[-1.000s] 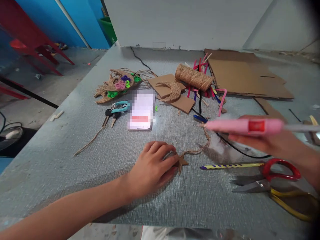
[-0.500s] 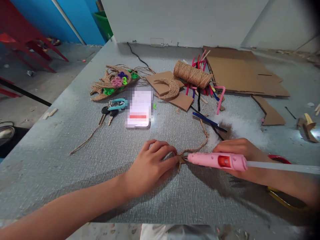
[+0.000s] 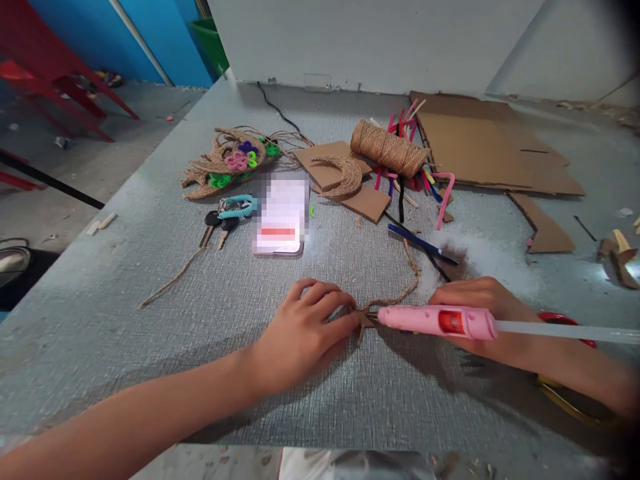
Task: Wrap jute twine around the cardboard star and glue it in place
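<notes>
**Glue gun tip right at the little star**

So the left hand (image 3: 300,337) is lying on the bench (image 3: 150,300) with the fingers curled loosely, fingertips (image 3: 345,320) pressing down on a small cardboard star (image 3: 367,320). It's pinning the star, not really clenched around it. Most of the star is hidden under those fingers, only a couple of points poke out.

The right hand (image 3: 480,313) is wrapped around a pink glue gun (image 3: 435,321), held almost level, with the nozzle touching or just about touching the star's right edge; can't tell which. A clear glue stick (image 3: 565,331) pokes out the back of the gun toward the right.

A piece of twine (image 3: 407,273) runs from the star and loops up and away across the bench. Just behind the right hand there's a blue pipe cleaner (image 3: 415,241) and a patch of white fluff (image 3: 480,257).

Partly hidden under the right forearm: scissors with red handles (image 3: 567,321).

Further back, well apart from the hands: a spool of twine (image 3: 387,149) lying on its side, a twine-covered crescent (image 3: 343,175) sitting on cardboard pieces (image 3: 365,200), a bunch of coloured pipe cleaners (image 3: 435,183), and a big cardboard sheet (image 3: 480,147). To the left of those, a phone (image 3: 281,217), keys (image 3: 225,217) just beside it, and a twine ornament with bright flowers (image 3: 233,163).

No containers on the bench.
</notes>
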### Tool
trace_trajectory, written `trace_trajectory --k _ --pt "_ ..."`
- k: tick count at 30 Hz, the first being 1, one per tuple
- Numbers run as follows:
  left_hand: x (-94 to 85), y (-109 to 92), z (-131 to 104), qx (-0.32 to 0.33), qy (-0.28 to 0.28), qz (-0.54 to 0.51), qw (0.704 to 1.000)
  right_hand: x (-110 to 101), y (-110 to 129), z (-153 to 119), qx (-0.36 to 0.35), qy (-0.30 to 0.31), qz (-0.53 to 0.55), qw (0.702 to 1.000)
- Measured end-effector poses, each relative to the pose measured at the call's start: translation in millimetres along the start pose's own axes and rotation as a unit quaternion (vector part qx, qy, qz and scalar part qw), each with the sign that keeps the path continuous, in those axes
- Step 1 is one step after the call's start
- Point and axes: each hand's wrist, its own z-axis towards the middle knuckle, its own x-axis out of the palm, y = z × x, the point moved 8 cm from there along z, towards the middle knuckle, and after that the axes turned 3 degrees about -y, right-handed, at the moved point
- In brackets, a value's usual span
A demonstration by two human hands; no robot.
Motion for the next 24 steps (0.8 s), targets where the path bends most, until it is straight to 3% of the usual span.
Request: trace_trajectory --k 11,24 --pt "1.3 0.4 -0.7 -0.001 0.009 -0.001 1.0 -3.5 4.6 2.7 -0.03 -0.017 -0.029 0.999" --pt "-1.1 0.0 0.8 -0.001 0.002 0.001 1.0 -2.7 -0.3 -1.4 -0.012 -0.008 -0.026 1.0"
